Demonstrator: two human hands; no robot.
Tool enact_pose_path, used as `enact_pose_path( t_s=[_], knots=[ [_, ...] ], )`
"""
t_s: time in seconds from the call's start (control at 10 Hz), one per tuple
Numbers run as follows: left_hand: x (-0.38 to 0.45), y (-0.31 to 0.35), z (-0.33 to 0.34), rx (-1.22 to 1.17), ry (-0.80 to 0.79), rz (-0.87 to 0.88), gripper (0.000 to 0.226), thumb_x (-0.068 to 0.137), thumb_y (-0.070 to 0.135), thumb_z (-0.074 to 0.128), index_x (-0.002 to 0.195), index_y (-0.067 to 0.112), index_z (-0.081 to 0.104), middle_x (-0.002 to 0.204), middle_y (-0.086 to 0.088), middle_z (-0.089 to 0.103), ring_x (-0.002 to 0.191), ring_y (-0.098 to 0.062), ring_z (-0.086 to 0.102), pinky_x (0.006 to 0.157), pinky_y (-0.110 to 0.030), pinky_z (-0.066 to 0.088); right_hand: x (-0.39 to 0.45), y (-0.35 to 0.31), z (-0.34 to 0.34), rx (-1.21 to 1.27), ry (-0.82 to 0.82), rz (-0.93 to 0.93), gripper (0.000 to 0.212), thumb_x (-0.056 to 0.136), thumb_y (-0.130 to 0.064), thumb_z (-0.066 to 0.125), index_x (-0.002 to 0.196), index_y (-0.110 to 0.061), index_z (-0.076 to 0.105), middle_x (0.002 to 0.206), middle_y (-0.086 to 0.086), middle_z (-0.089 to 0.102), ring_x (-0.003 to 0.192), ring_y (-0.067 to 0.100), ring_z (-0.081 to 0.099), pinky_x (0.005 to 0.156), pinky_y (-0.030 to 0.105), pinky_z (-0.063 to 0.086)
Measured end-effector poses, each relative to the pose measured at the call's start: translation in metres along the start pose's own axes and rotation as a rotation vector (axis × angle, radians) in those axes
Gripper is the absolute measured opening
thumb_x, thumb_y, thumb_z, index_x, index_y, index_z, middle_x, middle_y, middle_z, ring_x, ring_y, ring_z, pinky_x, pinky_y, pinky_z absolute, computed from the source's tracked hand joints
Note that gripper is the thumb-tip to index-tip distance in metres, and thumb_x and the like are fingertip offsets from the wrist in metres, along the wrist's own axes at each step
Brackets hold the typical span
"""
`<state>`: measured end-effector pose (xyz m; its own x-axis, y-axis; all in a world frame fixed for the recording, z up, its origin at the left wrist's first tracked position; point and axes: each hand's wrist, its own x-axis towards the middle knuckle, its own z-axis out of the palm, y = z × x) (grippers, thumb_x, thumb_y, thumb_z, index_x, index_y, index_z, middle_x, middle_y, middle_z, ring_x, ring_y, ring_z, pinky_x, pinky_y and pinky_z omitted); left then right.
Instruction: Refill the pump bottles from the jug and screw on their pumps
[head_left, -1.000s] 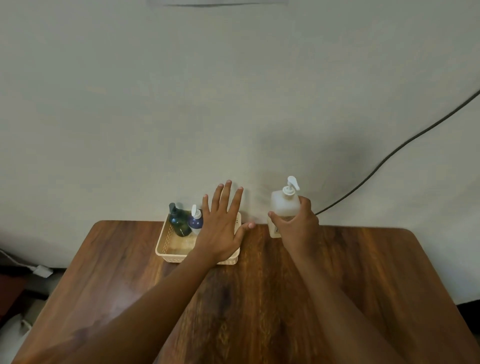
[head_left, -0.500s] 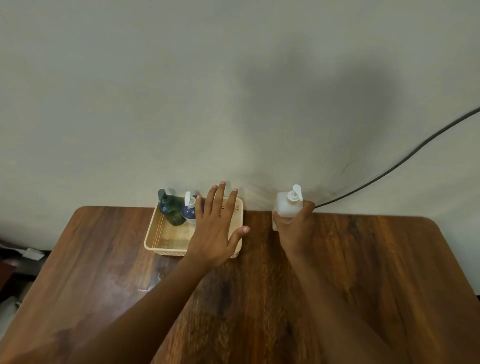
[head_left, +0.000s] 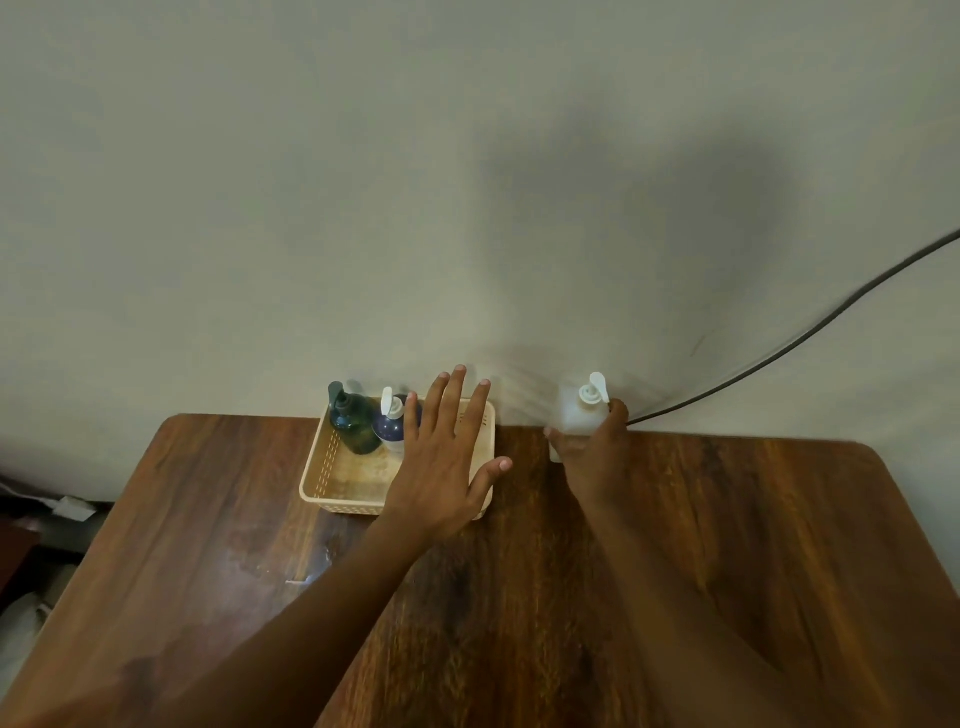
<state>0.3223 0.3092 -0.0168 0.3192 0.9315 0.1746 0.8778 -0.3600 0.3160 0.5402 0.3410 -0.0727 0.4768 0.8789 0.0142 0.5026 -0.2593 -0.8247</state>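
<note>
A white pump bottle (head_left: 577, 413) with its pump on stands at the table's far edge, and my right hand (head_left: 592, 454) is wrapped around its body. My left hand (head_left: 441, 462) hovers flat, fingers spread, over the right part of a beige basket (head_left: 324, 467). A dark green pump bottle (head_left: 353, 423) and a dark blue pump bottle with a white pump (head_left: 390, 423) stand upright in the basket's far left corner. No jug is in view.
The wooden table (head_left: 727, 545) is pushed against a pale wall. A black cable (head_left: 805, 332) runs down the wall to the table's far edge by the white bottle. A white plug or adapter (head_left: 72, 506) lies on the floor at the left.
The white bottle came down from a raised hold to the table's far edge, still in my right hand. The view shifted a little; my left hand stays spread over the basket.
</note>
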Motion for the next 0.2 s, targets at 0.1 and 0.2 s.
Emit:
enact_pose_path(
  t_s=[0.1,0.2],
  knots=[
    [-0.001,0.007,-0.017,0.011,0.024,0.012,0.081,0.101,0.069,0.027,0.167,0.026,0.004,0.176,-0.004,-0.005,0.162,-0.025,-0.007,0.127,-0.064,0.005,-0.011,-0.013,-0.017,-0.079,-0.012,-0.036,0.105,0.068,-0.058,0.082,0.148,-0.021,0.025,0.144,0.007,0.049,0.129,0.025,0.05,0.098,0.033,0.048],
    [-0.007,0.016,-0.032,0.035,0.077,0.031,0.081,0.102,0.067,0.029,0.167,0.026,0.005,0.176,-0.005,-0.003,0.162,-0.025,-0.005,0.128,-0.062,0.003,-0.03,-0.023,-0.032,-0.174,0.053,-0.14,0.099,0.075,-0.067,0.069,0.149,-0.019,0.023,0.146,0.008,0.045,0.131,0.026,0.047,0.101,0.04,0.05]
  ],
)
